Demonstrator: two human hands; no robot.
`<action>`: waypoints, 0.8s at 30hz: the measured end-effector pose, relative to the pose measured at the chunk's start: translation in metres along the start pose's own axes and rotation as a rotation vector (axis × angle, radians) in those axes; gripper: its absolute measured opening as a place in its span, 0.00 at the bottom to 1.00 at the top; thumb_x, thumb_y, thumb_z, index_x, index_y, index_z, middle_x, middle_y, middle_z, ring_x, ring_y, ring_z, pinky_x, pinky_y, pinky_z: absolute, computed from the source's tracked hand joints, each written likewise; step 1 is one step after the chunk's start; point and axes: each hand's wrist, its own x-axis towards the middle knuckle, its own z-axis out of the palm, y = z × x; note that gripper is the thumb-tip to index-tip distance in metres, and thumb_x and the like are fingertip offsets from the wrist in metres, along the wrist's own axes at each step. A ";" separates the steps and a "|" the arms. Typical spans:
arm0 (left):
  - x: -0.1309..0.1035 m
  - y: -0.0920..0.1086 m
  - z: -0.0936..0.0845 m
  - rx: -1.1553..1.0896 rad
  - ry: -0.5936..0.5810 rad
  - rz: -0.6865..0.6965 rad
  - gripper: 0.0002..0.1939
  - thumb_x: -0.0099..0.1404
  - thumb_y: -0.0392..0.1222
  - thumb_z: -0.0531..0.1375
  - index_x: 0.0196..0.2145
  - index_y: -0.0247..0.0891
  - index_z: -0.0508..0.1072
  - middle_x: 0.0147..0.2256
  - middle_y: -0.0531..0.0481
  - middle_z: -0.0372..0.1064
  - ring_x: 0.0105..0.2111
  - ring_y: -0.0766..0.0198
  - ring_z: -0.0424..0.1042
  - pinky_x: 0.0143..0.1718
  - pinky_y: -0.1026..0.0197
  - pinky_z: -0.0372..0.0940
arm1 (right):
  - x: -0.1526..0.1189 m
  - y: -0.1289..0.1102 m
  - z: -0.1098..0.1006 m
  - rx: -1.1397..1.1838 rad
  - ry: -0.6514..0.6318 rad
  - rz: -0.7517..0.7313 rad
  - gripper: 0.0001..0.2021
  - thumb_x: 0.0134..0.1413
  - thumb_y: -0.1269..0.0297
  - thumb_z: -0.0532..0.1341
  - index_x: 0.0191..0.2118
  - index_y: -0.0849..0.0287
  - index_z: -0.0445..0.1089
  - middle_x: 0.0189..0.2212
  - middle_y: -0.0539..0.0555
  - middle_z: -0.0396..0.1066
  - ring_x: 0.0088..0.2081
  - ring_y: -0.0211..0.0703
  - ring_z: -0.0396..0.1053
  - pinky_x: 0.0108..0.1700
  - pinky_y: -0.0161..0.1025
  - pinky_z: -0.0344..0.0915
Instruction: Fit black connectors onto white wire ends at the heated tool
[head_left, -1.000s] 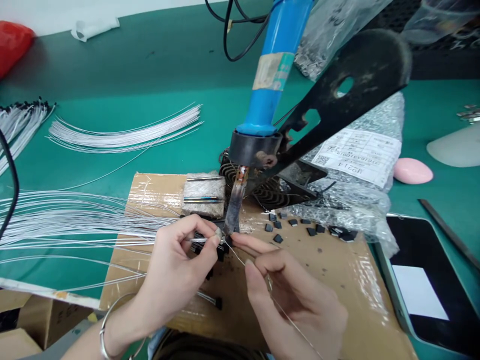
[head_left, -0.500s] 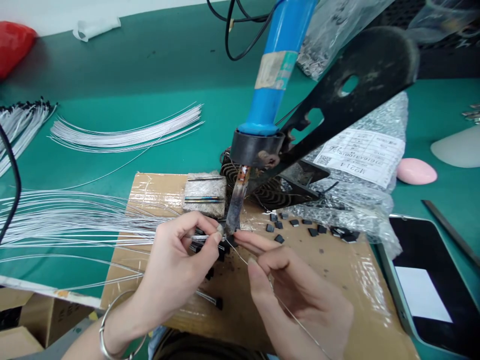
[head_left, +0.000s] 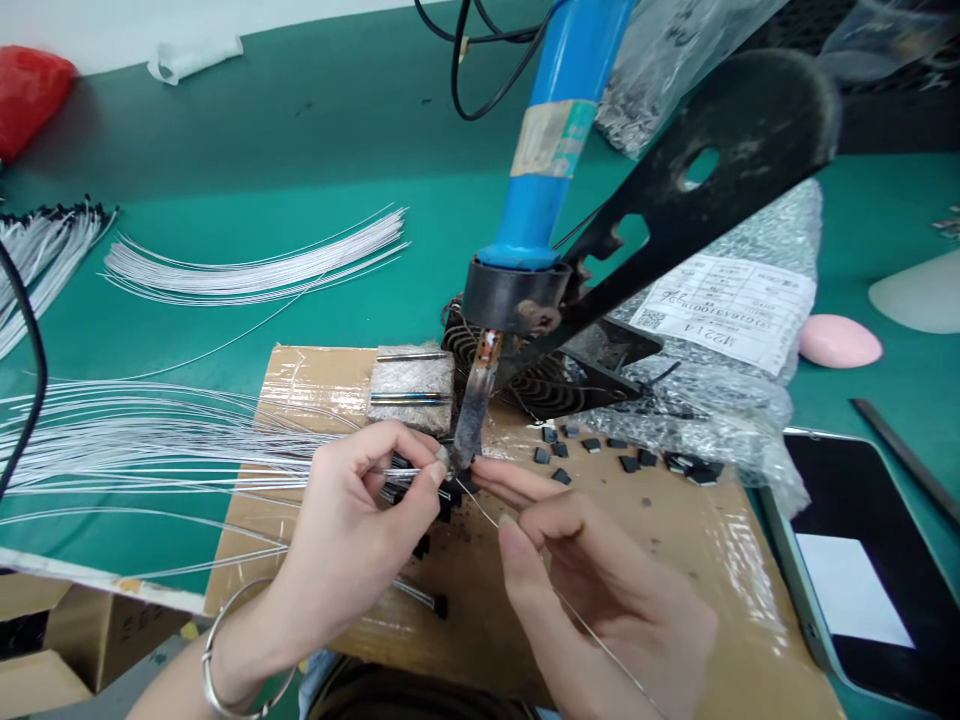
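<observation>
A blue-handled soldering iron (head_left: pixel 529 200) points down in a black metal stand (head_left: pixel 675 190), its dark tip close above my fingertips. Pinched between thumb and forefinger of my left hand (head_left: pixel 367 520) is a thin white wire (head_left: pixel 401 474), its end right by the iron's tip. My right hand (head_left: pixel 600 590) holds a strand of solder wire (head_left: pixel 480 503) between thumb and fingers; the strand runs up to the tip and trails down past the palm. Its outstretched fingers reach near the tip. Small black pieces (head_left: pixel 446 500) lie partly hidden beneath my hands.
Many white wires (head_left: pixel 150 440) fan out on the left, with another bundle (head_left: pixel 255 258) behind. A cardboard sheet (head_left: pixel 675 580) carries scattered black chips (head_left: pixel 561 450) and a grey pad (head_left: pixel 411 385). At right are bubble wrap (head_left: pixel 712 300), a phone (head_left: pixel 862 560) and a pink egg-shaped object (head_left: pixel 840 341).
My right hand has shifted very slightly right and down with the solder wire. The left hand and the iron look almost unchanged; the whole view has drifted a little.
</observation>
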 end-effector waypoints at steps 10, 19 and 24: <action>0.000 0.000 0.000 0.013 0.009 0.009 0.06 0.62 0.33 0.64 0.27 0.38 0.78 0.30 0.49 0.81 0.32 0.61 0.79 0.35 0.63 0.71 | 0.000 0.000 -0.002 0.002 -0.019 0.009 0.11 0.63 0.67 0.65 0.29 0.50 0.69 0.47 0.53 0.85 0.47 0.52 0.85 0.49 0.43 0.77; -0.001 0.001 0.000 0.011 0.025 0.020 0.06 0.62 0.33 0.65 0.27 0.37 0.78 0.31 0.48 0.82 0.33 0.62 0.80 0.35 0.65 0.71 | 0.000 -0.001 0.000 -0.003 -0.014 0.009 0.10 0.62 0.68 0.66 0.29 0.52 0.69 0.47 0.53 0.85 0.47 0.49 0.84 0.50 0.41 0.77; -0.001 0.000 0.002 0.018 0.027 0.024 0.06 0.61 0.32 0.64 0.27 0.37 0.78 0.30 0.48 0.82 0.33 0.62 0.80 0.35 0.65 0.71 | 0.000 0.000 0.000 0.015 -0.017 0.015 0.10 0.62 0.68 0.66 0.29 0.51 0.69 0.47 0.54 0.85 0.48 0.50 0.84 0.50 0.41 0.76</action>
